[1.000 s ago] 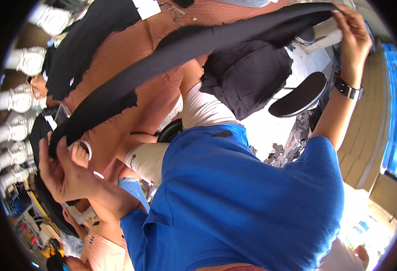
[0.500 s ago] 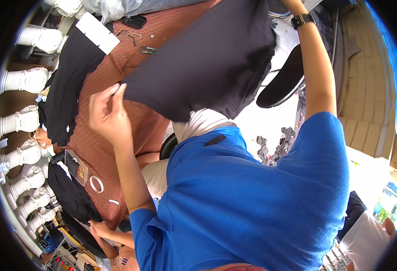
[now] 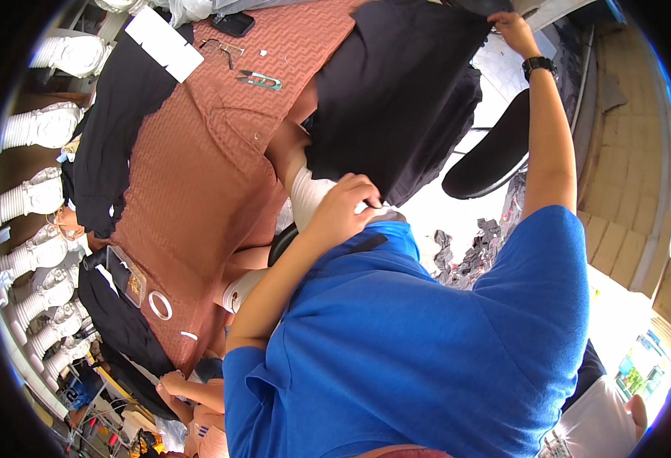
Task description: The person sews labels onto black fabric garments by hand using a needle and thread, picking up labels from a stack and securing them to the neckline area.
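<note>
A large piece of black cloth [image 3: 404, 91] hangs stretched between my two hands. My right hand [image 3: 512, 32], raised at the far right with a dark watch on its wrist, pinches the cloth's upper right corner. Close to my lap, my left hand [image 3: 345, 208] has its fingers curled together at the cloth's lower edge. The fabric drapes over my legs, partly covering the light trousers [image 3: 305, 195]. To the left of it, green-handled thread snips [image 3: 261, 80] lie on a brown quilted cover [image 3: 183, 175].
Along the left are black garment pieces [image 3: 110, 145], a notched white card [image 3: 164, 44], a phone [image 3: 232, 24], a white ring [image 3: 161, 305] and a clear box [image 3: 131, 282]. Another person's hands [image 3: 174, 383] work lower left. A black padded seat [image 3: 492, 149] stands right, above dark scraps [image 3: 469, 248].
My left hand has come from the left, over the brown cover, in to my lap. My right hand has shifted slightly right and down. The cloth has swung right, uncovering the snips.
</note>
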`<state>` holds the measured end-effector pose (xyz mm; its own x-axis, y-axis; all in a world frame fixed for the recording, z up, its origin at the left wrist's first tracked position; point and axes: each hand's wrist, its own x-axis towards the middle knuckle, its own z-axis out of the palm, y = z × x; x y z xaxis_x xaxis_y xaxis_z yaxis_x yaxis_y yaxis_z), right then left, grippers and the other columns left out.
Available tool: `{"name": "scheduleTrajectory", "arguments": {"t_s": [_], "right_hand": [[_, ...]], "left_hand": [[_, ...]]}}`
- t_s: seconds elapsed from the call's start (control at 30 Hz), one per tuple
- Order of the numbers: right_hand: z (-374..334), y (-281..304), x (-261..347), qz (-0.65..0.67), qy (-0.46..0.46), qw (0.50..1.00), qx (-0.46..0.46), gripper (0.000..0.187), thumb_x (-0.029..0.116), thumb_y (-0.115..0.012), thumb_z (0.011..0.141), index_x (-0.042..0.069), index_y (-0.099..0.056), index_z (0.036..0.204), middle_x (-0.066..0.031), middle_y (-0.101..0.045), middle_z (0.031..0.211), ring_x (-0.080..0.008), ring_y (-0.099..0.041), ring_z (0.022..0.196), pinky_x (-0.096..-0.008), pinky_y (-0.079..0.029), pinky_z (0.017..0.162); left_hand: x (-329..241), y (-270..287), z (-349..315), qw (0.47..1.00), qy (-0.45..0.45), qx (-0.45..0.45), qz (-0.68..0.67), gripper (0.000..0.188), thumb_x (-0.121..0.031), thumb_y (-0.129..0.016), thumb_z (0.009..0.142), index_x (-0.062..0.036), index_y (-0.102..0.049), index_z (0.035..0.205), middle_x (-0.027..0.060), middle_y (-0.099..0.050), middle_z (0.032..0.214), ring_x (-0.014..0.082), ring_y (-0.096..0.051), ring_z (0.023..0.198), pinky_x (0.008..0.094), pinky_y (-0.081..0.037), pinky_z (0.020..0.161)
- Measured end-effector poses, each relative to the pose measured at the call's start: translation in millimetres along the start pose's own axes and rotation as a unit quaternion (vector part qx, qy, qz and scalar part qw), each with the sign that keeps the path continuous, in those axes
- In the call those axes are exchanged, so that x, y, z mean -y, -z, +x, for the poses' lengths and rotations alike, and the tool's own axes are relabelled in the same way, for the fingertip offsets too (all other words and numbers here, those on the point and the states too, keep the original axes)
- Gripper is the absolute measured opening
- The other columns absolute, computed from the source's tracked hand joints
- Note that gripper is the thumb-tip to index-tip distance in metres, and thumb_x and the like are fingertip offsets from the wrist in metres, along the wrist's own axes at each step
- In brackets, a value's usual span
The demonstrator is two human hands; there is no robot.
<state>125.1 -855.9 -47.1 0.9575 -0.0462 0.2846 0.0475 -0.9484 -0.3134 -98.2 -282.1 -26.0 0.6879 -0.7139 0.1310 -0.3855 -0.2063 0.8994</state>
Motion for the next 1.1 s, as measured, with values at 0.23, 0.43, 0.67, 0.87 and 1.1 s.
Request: {"name": "scheduleTrajectory", "arguments": {"t_s": [0.23,0.43,0.67,0.87,1.1], "right_hand": [[-53,-67,2,-0.184,-0.200,0.955,0.119,0.031,0.012,-0.064,0.086,0.022,-0.074,0.113,-0.0149,-0.066,0.124,-0.0408,-0.061,0.118,-0.0498,-0.050,0.098],[-94,-112,87,-0.097,0.142,0.985,-0.006,0.025,0.022,-0.067,0.091,0.013,-0.063,0.113,-0.0204,-0.058,0.110,-0.0436,-0.057,0.100,-0.0546,-0.049,0.083],[-89,-96,183,-0.018,0.063,0.988,0.139,0.022,0.007,-0.075,0.083,0.006,-0.063,0.101,-0.0166,-0.064,0.102,-0.0398,-0.063,0.096,-0.0506,-0.051,0.080],[-52,-71,388,0.251,0.205,0.932,0.160,0.015,-0.001,-0.070,0.087,0.000,-0.065,0.101,-0.0161,-0.065,0.096,-0.0324,-0.066,0.081,-0.0389,-0.053,0.070],[-38,-97,591,0.379,0.370,0.829,0.179,0.015,-0.002,-0.068,0.084,-0.001,-0.063,0.098,-0.0180,-0.061,0.094,-0.0398,-0.063,0.090,-0.0453,-0.051,0.080]], "left_hand": [[63,-69,-6,0.995,-0.013,0.098,0.032,0.017,-0.014,-0.080,0.075,-0.0073,-0.066,0.081,0.0047,-0.062,0.089,0.0272,-0.058,0.089,0.0399,-0.048,0.081],[61,-58,15,0.981,-0.067,0.011,0.183,0.032,-0.021,-0.080,0.072,-0.0119,-0.073,0.102,0.0082,-0.059,0.129,0.0316,-0.048,0.121,0.0475,-0.043,0.095],[54,1,-5,0.990,-0.079,-0.102,0.062,0.020,-0.011,-0.074,0.086,-0.0102,-0.071,0.105,0.0065,-0.062,0.121,0.0278,-0.059,0.111,0.0401,-0.049,0.091],[51,212,-49,0.816,0.012,-0.529,0.233,0.019,-0.003,-0.071,0.083,-0.0054,-0.066,0.101,0.0129,-0.061,0.098,0.0293,-0.061,0.091,0.0391,-0.050,0.081],[124,382,-166,0.536,0.243,-0.656,0.472,0.025,-0.002,-0.077,0.077,-0.0078,-0.066,0.098,0.0116,-0.055,0.106,0.0320,-0.057,0.102,0.0422,-0.048,0.091]]}}
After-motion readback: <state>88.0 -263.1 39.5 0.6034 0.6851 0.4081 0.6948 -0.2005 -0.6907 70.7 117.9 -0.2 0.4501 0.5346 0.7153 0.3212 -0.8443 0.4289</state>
